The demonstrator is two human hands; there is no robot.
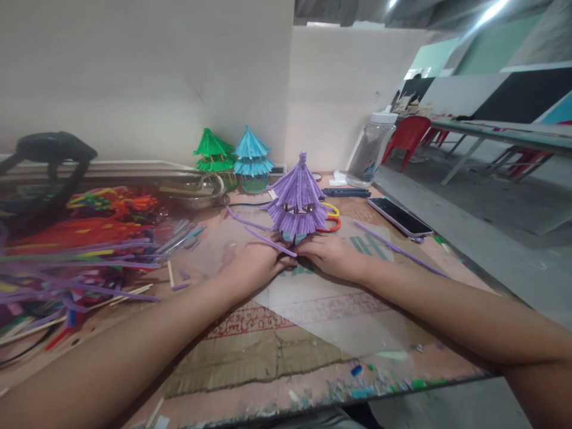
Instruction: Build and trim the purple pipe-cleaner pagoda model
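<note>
A purple two-tiered pagoda model [300, 193] made of pipe cleaners stands upright at the middle of the table. At its foot, my left hand [270, 253] is closed, with a purple pipe cleaner [263, 237] running across its fingers. The free end of that strip points up and left. My right hand [328, 253] is closed at the model's base, its fingertips close to those of my left hand. The lower part of the model and most fingertips are hidden. Scissors [331, 223] with yellow and orange handles lie behind the model.
Green [214, 150] and light blue [252, 152] pagoda models stand by the wall. At left lie many coloured pipe cleaners [102, 238] and a metal bowl [196, 193]. A phone [400, 217], water bottle [370, 149] and loose purple pipe cleaner [397, 247] are on the right.
</note>
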